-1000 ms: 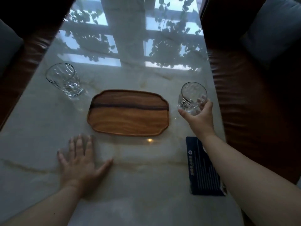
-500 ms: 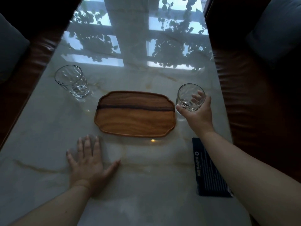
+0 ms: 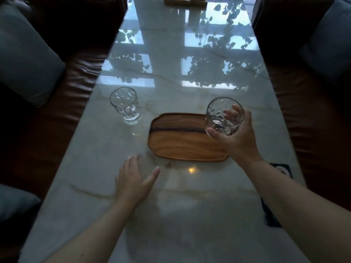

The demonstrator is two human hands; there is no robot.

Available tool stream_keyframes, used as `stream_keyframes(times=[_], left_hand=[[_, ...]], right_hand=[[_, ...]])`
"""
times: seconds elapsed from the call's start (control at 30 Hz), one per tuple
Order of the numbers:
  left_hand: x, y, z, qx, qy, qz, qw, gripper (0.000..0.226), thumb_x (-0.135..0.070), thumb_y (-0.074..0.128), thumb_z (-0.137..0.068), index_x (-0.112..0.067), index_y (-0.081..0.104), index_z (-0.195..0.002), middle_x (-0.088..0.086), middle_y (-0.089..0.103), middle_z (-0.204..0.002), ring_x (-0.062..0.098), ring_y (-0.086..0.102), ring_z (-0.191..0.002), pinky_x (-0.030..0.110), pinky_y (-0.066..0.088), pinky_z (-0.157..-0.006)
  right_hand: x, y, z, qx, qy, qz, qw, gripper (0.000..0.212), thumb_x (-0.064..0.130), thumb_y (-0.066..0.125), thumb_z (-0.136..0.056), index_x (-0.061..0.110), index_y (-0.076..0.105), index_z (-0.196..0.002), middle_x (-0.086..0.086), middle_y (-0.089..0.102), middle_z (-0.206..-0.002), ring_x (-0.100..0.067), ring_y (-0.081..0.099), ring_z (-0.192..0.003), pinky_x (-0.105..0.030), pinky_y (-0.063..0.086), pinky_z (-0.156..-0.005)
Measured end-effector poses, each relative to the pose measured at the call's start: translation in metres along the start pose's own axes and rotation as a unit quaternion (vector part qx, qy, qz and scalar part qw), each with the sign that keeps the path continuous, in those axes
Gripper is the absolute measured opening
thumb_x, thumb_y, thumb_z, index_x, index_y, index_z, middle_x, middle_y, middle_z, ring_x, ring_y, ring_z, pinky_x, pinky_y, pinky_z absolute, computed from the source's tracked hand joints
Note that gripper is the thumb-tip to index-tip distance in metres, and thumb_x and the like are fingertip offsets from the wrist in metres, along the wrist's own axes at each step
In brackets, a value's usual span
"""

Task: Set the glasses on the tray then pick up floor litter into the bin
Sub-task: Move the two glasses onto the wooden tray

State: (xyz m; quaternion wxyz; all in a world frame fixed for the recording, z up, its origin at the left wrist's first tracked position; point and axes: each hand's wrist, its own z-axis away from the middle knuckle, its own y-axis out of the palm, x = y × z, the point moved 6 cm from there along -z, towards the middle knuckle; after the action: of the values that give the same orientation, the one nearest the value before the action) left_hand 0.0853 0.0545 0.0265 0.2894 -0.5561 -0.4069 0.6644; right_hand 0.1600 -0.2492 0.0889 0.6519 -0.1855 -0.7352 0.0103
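Note:
A wooden tray [image 3: 178, 143] lies in the middle of a glossy marble table [image 3: 171, 205]. My right hand [image 3: 237, 137] grips a clear faceted glass [image 3: 220, 112] and holds it lifted over the tray's right end. A second clear glass [image 3: 126, 105] stands upright on the table, just left of and beyond the tray. My left hand [image 3: 134, 179] rests flat on the table in front of the tray's left corner, fingers spread, holding nothing. No litter or bin is in view.
Brown leather sofas with grey cushions [image 3: 26, 57] flank the table on both sides. A dark blue card [image 3: 273, 205] lies near the table's right edge, partly under my right forearm. A wooden holder [image 3: 185, 0] sits at the far end.
My right hand lifted the glass off the table and carried it left, over the tray's right end. My left hand stayed flat on the table. The camera view shifted.

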Motion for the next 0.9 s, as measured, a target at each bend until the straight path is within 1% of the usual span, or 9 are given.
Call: stream_keyframes(times=[0.07,0.13,0.23,0.33,0.43,0.6,0.67,0.73,0.9], left_hand=[[0.007,-0.018,-0.032,-0.032,-0.043,0.109,0.993,0.085,-0.050,0.072,-0.072,-0.001,0.039,-0.133,0.023,0.048,-0.133,0.036,0.043,-0.125,0.047,0.035,-0.105],[0.012,-0.032,-0.066,-0.061,-0.088,0.196,0.975,0.096,-0.048,0.077,-0.068,0.001,0.032,-0.137,0.023,0.042,-0.139,0.033,0.039,-0.130,0.046,0.033,-0.109],[0.014,-0.043,-0.115,-0.088,-0.091,0.231,0.965,0.114,-0.054,0.081,-0.059,-0.002,0.022,-0.141,0.020,0.032,-0.147,0.028,0.030,-0.136,0.041,0.027,-0.113],[0.016,-0.043,-0.152,-0.101,-0.081,0.238,0.963,0.124,-0.054,0.084,-0.053,-0.004,0.014,-0.144,0.019,0.025,-0.151,0.027,0.023,-0.140,0.040,0.023,-0.115],[0.016,-0.036,-0.173,-0.103,-0.075,0.265,0.956,0.127,-0.050,0.087,-0.051,-0.009,0.011,-0.145,0.017,0.021,-0.152,0.025,0.021,-0.141,0.038,0.020,-0.116],[0.011,-0.020,-0.197,-0.097,-0.054,0.305,0.946,0.117,-0.041,0.088,-0.053,-0.014,0.015,-0.142,0.012,0.032,-0.146,0.023,0.034,-0.132,0.035,0.029,-0.111],[0.011,-0.018,-0.200,-0.109,-0.050,0.305,0.945,0.102,-0.034,0.087,-0.056,-0.012,0.025,-0.134,0.007,0.044,-0.133,0.024,0.047,-0.120,0.032,0.040,-0.100],[0.011,-0.019,-0.199,-0.121,-0.045,0.309,0.942,0.088,-0.030,0.087,-0.057,-0.011,0.034,-0.124,0.001,0.049,-0.121,0.023,0.055,-0.108,0.027,0.042,-0.088],[-0.008,-0.026,-0.168,-0.093,0.021,0.333,0.938,0.082,-0.035,0.089,-0.055,-0.023,0.037,-0.117,-0.005,0.054,-0.117,0.011,0.058,-0.102,0.023,0.047,-0.086]], right_hand=[[0.001,0.016,0.001,0.005,0.002,-0.001,1.000,0.084,0.026,0.090,-0.059,0.024,0.039,-0.125,0.004,0.057,-0.119,-0.007,0.059,-0.111,-0.027,0.052,-0.091],[0.003,0.030,0.001,0.014,0.003,0.005,1.000,0.084,0.028,0.090,-0.057,0.027,0.039,-0.124,0.006,0.057,-0.118,-0.009,0.060,-0.110,-0.035,0.052,-0.094],[0.004,0.055,-0.003,0.034,0.002,0.022,0.999,0.085,0.032,0.090,-0.056,0.027,0.039,-0.124,0.001,0.058,-0.121,-0.012,0.061,-0.109,-0.041,0.051,-0.096],[-0.001,0.073,-0.008,0.040,0.011,0.021,0.999,0.083,0.029,0.090,-0.058,0.025,0.039,-0.124,0.002,0.058,-0.120,-0.002,0.059,-0.107,-0.032,0.050,-0.096],[-0.005,0.081,-0.010,0.046,0.011,0.025,0.999,0.083,0.029,0.090,-0.058,0.025,0.039,-0.124,0.003,0.057,-0.120,0.003,0.058,-0.105,-0.023,0.049,-0.094],[-0.014,0.084,-0.012,0.052,0.010,0.026,0.998,0.085,0.033,0.090,-0.057,0.027,0.040,-0.125,0.004,0.057,-0.121,-0.002,0.059,-0.108,-0.028,0.050,-0.096],[-0.017,0.082,-0.011,0.049,0.012,0.019,0.999,0.086,0.034,0.090,-0.056,0.028,0.040,-0.125,0.003,0.058,-0.122,-0.005,0.059,-0.110,-0.035,0.049,-0.098],[-0.020,0.079,-0.008,0.045,0.015,0.020,0.999,0.086,0.037,0.090,-0.055,0.031,0.040,-0.125,0.004,0.058,-0.122,-0.007,0.059,-0.111,-0.039,0.049,-0.099],[-0.025,0.060,-0.003,0.021,0.024,0.028,0.999,0.087,0.038,0.091,-0.053,0.028,0.042,-0.125,0.005,0.059,-0.121,-0.006,0.060,-0.111,-0.042,0.050,-0.097]])
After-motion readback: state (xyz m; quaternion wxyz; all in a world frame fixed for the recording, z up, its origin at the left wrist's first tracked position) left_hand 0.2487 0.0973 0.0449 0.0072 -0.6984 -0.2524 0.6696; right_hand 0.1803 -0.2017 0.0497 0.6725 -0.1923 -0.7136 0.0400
